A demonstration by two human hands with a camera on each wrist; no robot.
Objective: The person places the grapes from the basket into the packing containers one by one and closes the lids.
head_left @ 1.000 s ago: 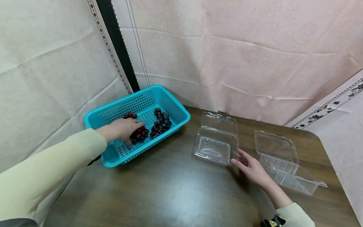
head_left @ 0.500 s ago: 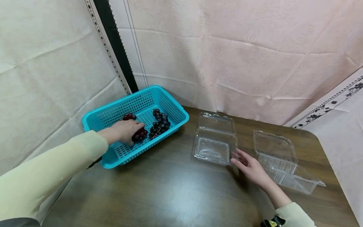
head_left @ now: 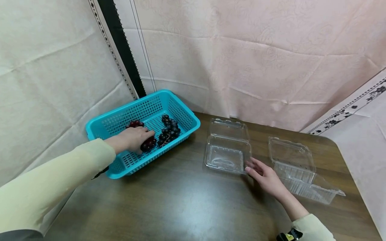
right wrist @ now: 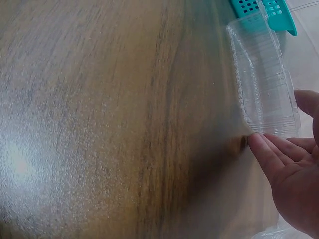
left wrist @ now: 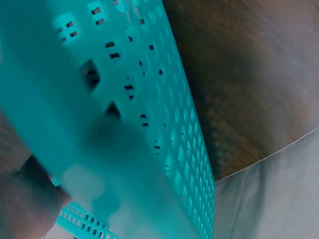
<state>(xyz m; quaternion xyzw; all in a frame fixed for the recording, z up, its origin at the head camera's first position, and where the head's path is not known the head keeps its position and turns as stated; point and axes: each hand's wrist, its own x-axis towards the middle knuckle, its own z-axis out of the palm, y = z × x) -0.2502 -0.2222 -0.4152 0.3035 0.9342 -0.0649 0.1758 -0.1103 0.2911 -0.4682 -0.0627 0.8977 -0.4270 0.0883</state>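
My left hand [head_left: 132, 139] reaches into a turquoise plastic basket [head_left: 112, 170] and holds a bunch of dark red grapes [head_left: 148, 144], partly hidden under its fingers. More red grapes [head_left: 134, 124] show just behind the hand. To its right in the basket lies a bunch of black grapes [head_left: 169, 130]. With thumb at the rim and fingers against the outer wall, my right hand [head_left: 266, 177] holds the near right corner of a clear plastic clamshell container [head_left: 224, 154], whose lid stands raised. The left wrist view is mostly basket wall [left wrist: 149, 99], with the grapes hidden.
A second clear clamshell container [head_left: 301, 174], lid up, stands to the right on the brown wooden table [head_left: 181, 201]. Pale cloth curtains [head_left: 256, 60] hang close behind the basket and containers. The table's right edge runs past the second container.
Hardly anything differs. The left hand stays over the red grapes and the right hand stays at the container's corner; the whole head view has shifted slightly.
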